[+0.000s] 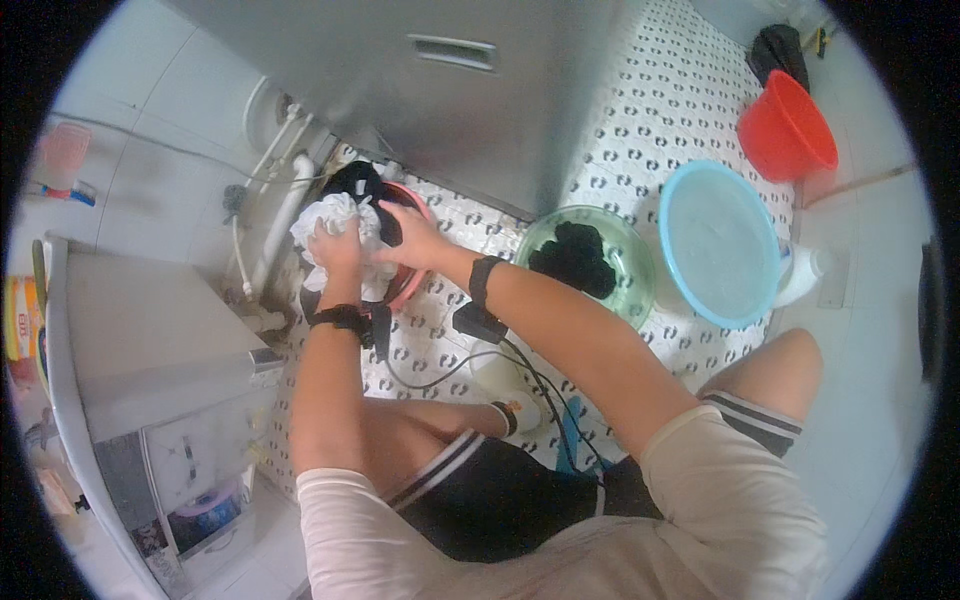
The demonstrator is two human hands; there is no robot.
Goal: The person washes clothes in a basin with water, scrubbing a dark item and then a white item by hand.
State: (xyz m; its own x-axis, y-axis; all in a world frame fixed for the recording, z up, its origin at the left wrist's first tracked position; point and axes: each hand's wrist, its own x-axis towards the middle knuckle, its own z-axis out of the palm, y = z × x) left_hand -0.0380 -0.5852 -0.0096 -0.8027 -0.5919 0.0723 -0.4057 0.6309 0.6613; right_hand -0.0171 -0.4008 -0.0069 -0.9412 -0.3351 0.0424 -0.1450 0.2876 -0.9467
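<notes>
A bunched white cloth (333, 215) lies over a pink-red basin (420, 278) at the far left of the floor, beside the wall pipes. My left hand (340, 250) is closed on this cloth, its fingers sunk into the folds. Just to the right, my right hand (415, 240) reaches over the basin with thumb and fingers apart, the thumb close to the cloth's edge. Whether it touches the fabric is hard to tell. Dark cloth (355, 180) bulges behind the white one. Much of the basin's inside is hidden by the cloth and my hands.
A green translucent basin (637, 262) holds black cloth (575, 258). Right of it stand a light-blue basin (672, 240) with water, a red bucket (785, 130) and a white bottle (805, 272). A metal door panel (450, 110) rises ahead; a cabinet (150, 340) stands left. Cables (535, 370) hang before me.
</notes>
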